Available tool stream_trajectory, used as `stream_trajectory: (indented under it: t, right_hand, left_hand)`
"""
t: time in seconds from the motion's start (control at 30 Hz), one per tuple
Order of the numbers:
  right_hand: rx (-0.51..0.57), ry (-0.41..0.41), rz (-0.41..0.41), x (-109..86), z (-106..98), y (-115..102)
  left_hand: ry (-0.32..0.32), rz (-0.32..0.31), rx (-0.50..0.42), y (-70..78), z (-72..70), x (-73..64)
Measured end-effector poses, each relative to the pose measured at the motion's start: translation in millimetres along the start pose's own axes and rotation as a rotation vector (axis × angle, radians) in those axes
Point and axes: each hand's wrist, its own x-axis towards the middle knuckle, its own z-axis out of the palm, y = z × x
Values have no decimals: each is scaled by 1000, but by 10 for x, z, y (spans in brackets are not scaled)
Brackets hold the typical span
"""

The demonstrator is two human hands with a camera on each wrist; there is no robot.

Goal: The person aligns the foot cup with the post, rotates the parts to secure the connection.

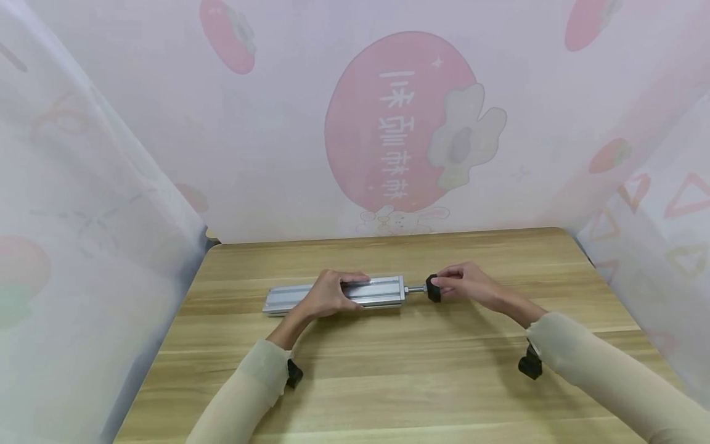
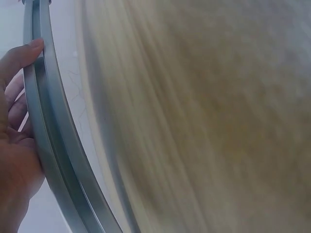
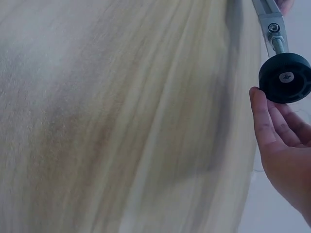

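Note:
My left hand [image 1: 327, 295] lies across a long silver aluminium profile [image 1: 288, 299] and grips it, thumb on the near side and fingers on the far side. In the left wrist view, grooves run along the profile [image 2: 58, 126]. A threaded rod [image 1: 416, 289] sticks out of the profile's right end, with a round black levelling foot [image 1: 433, 290] on its tip. The right hand [image 1: 470, 285] pinches this foot at its rim. Seen from the right wrist, the underside of the foot [image 3: 274, 87] shows a screw head at its centre, and a small bolt sits on the end plate.
Beneath both hands is a wood-grain table [image 1: 388, 382]. A white printed curtain [image 1: 277, 154] hangs behind its far edge and along both sides. Small black devices hang under the left wrist [image 1: 294, 374] and the right wrist [image 1: 530, 364].

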Motion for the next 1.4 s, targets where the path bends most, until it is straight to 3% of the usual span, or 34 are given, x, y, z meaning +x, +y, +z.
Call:
stream_trajectory:
  t: [0.27,0.47,0.73,1.03,1.23,1.4]
  right_hand:
    - [-67,-14,4,46,52,167]
    - [-55,-22,-15,47,100,228]
    - [-144,4,-34,30,149,233]
    - [-139,-3,-66,48,170,259]
    - [-169,-21,-81,45,153,224]
    - [-258,-38,-131,35,101,173]
  left_hand:
    - [-34,-17,7,-65,41,3]
    - [-53,-21,25,-71,60,-21]
    - [-76,-18,79,-26,32,-45]
    - [-94,-15,109,-20,19,-57]
    - [-144,-2,144,-11,-16,-32]
    - [-172,-19,126,23,-102,-23]
